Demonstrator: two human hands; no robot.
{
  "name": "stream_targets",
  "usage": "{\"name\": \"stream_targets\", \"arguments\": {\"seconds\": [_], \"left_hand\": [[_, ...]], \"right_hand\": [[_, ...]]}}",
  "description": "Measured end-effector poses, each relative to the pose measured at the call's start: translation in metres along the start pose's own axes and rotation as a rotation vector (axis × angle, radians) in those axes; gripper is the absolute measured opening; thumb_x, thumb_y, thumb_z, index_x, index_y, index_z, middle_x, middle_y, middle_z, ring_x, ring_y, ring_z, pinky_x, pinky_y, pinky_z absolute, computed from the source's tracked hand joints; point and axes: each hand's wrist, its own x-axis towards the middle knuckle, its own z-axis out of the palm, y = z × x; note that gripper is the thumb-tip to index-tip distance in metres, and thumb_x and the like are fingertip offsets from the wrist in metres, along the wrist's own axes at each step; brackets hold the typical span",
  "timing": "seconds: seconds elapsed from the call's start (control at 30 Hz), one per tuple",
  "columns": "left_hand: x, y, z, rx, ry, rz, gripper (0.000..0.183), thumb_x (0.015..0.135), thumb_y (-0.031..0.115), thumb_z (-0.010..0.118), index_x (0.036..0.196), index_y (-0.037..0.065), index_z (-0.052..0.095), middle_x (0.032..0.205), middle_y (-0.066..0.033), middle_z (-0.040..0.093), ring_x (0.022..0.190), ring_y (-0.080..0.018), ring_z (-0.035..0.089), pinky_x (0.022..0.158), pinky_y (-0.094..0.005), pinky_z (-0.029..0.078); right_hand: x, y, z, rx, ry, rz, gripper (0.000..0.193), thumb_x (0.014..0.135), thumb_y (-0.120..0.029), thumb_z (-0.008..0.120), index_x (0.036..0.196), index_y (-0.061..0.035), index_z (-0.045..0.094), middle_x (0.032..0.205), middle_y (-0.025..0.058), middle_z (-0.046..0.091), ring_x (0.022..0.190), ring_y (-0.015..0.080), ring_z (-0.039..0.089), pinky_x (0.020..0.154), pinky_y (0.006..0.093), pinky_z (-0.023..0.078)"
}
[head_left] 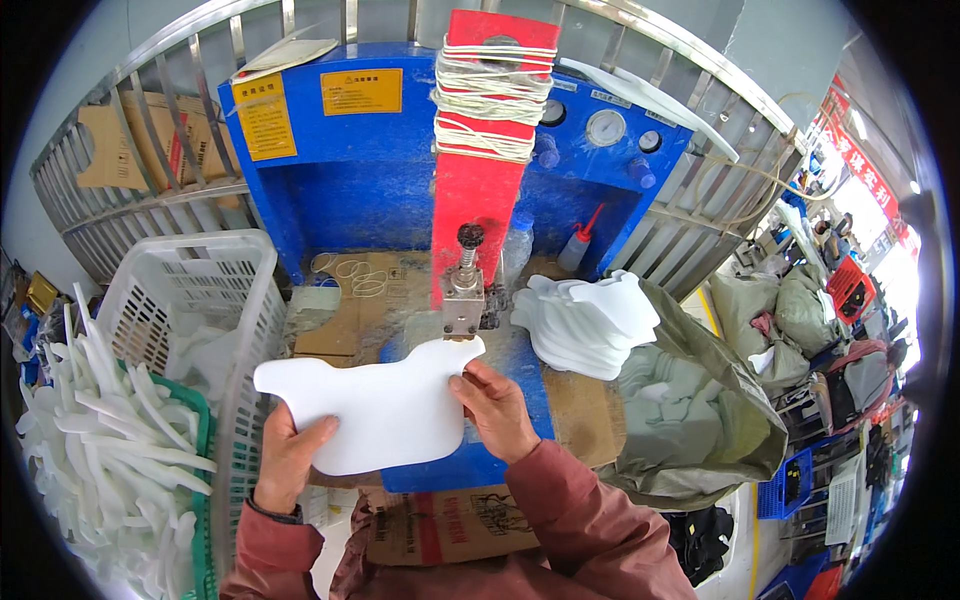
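A flat white foam-like sheet (385, 415), cut with two horn-shaped upper corners, is held level between my hands. My left hand (290, 450) pinches its lower left edge, thumb on top. At its right edge my right hand (495, 408) grips with thumb and fingers. The sheet's upper right corner lies at the small metal head (463, 305) of a blue machine (375, 215) with a red arm (465, 200); whether they touch, I cannot tell. A stack of similar white pieces (585, 320) rests to the right of the head.
At left stand a white plastic basket (262, 300) and a green basket (205, 440) heaped with white strips. An open woven sack (740, 455) of white pieces sits at right. Behind the stack are a red-tipped squeeze bottle (575, 245) and a clear bottle (517, 245). Metal railings surround the machine.
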Motion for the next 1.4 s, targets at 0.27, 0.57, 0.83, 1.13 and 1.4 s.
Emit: {"name": "stream_targets", "arguments": {"seconds": [0.27,0.57,0.83,1.13,1.4], "left_hand": [[0.016,-0.004,0.011,-0.001,-0.077,0.018,0.043,0.094,0.005,0.072,0.136,-0.002,0.063,0.122,-0.0068,0.072,0.107,-0.0149,0.068,0.096,-0.0317,0.054],[0.038,-0.001,0.023,0.007,-0.133,-0.025,0.043,0.095,0.005,0.073,0.136,-0.002,0.062,0.123,-0.0068,0.071,0.107,-0.0152,0.068,0.095,-0.0321,0.054],[0.051,-0.006,0.041,0.004,-0.214,-0.014,0.039,0.097,0.006,0.074,0.133,-0.003,0.063,0.121,-0.0074,0.071,0.106,-0.0144,0.068,0.093,-0.0315,0.055],[0.075,-0.009,0.058,0.037,-0.289,-0.034,0.038,0.098,0.009,0.074,0.131,-0.004,0.062,0.119,-0.0069,0.071,0.105,-0.0131,0.066,0.092,-0.0308,0.054],[0.096,-0.012,0.052,-0.01,-0.25,0.021,0.04,0.097,0.009,0.074,0.134,-0.002,0.062,0.122,-0.0062,0.071,0.106,-0.0134,0.067,0.095,-0.0314,0.053]], "right_hand": [[-0.002,-0.012,-0.018,-0.054,0.027,-0.085,0.023,0.107,-0.014,0.066,0.127,-0.0032,0.067,0.101,-0.0054,0.066,0.089,0.0022,0.06,0.077,0.0226,0.051],[0.001,-0.029,-0.026,-0.007,0.094,-0.126,0.018,0.105,-0.01,0.067,0.122,-0.0037,0.07,0.101,-0.005,0.069,0.088,0.0026,0.058,0.077,0.0221,0.048],[-0.002,-0.033,-0.046,0.005,0.175,-0.127,0.022,0.105,-0.009,0.067,0.126,-0.0031,0.07,0.106,-0.0039,0.071,0.09,0.0033,0.061,0.077,0.0213,0.049],[0.0,-0.047,-0.066,-0.022,0.206,-0.164,0.026,0.106,-0.01,0.065,0.13,-0.0016,0.069,0.111,-0.0022,0.072,0.094,0.0045,0.063,0.08,0.0227,0.051],[0.027,-0.044,-0.064,-0.033,0.189,-0.198,0.018,0.106,-0.013,0.065,0.119,-0.0023,0.071,0.101,-0.0058,0.069,0.087,0.0021,0.058,0.074,0.0208,0.046]]}}
